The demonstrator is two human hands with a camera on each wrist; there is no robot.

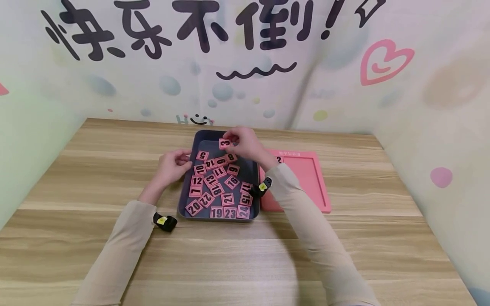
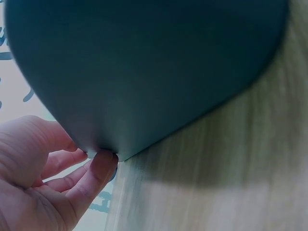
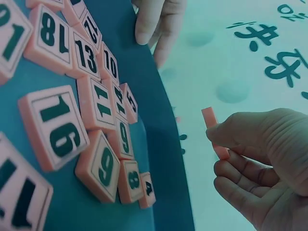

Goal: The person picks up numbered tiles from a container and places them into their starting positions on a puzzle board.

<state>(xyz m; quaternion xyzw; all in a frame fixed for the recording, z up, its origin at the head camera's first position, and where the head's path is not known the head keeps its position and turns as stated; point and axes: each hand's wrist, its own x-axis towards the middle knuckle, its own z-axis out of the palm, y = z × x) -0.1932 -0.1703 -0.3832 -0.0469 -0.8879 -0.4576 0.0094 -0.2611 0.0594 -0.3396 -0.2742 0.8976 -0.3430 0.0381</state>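
Right hand (image 1: 245,143): thumb and fingers clamped on a small square pink tile with a black "3" (image 1: 224,143), gripped by one side. Right wrist view gives the tile edge-on, thumb on one face, fingertips behind. Presumably held by the margin so the numeral stays uncovered; head view reads it sideways. Tile position: projecting from the fingertips on the side toward the left hand, over the far part of the tray and apart from the other tiles.

Left hand (image 1: 173,167): thumb and fingers closed on the left wall of a dark blue-grey rectangular tray, likely plastic (image 1: 208,145). Probable reason: a steadying hold — the grip is at the rim, leaving the contents free.

Next outward, inside the tray: loose pink square number tiles (image 1: 231,182), faces up, at mixed angles. Most lie from the middle to the near end; "19", "23" and "24" line up along the near wall. Nearest the held tile is the "8" (image 1: 231,157), with a "4" (image 3: 148,189) beside it in the right wrist view.

Further out: a flat pink board with a raised border (image 1: 306,174), just beside the tray's right wall, beneath the right forearm. A "2" tile (image 1: 279,160) shows near its far left corner — partly hidden by the arm. Tray and board both rest on a wood-grain table (image 1: 115,170).
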